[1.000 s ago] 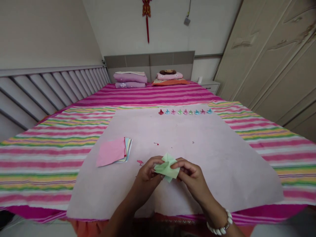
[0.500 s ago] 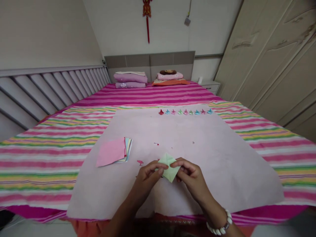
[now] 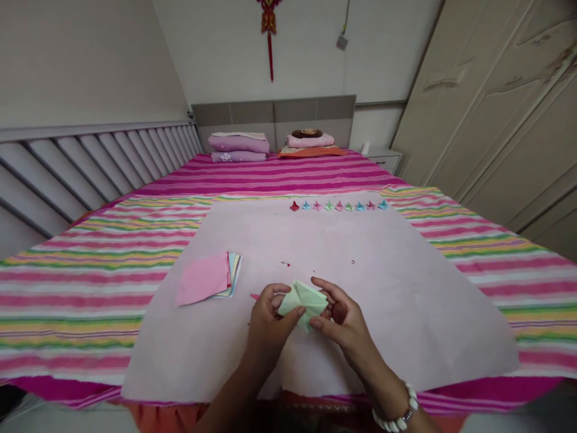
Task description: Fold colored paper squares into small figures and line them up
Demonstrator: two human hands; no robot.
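Observation:
Between my two hands is a pale green sheet of origami paper [image 3: 305, 300], creased and folded into a small diamond. My left hand [image 3: 269, 322] grips its left side, thumb in front and fingers behind. At the paper's right side is my right hand [image 3: 342, 319], its thumb on the lower right edge, some fingers curled behind and the index finger raised off the sheet. A bracelet of white beads [image 3: 399, 412] circles my right wrist. Part of a pink paper scrap [image 3: 255, 296] shows beside my left hand.
A large pale sheet [image 3: 406, 313] covers the striped bed [image 3: 491, 252]. To the left lies a stack of coloured paper squares [image 3: 205, 279], pink on top. Several small folded paper figures [image 3: 339, 206] stand in a row at the far edge. Tiny scraps [image 3: 285, 263] lie mid-sheet.
The green paper has turned and tilted in my hands, its upper folds now spread a little. My right index finger has lifted off it, and my left thumb has slid lower.

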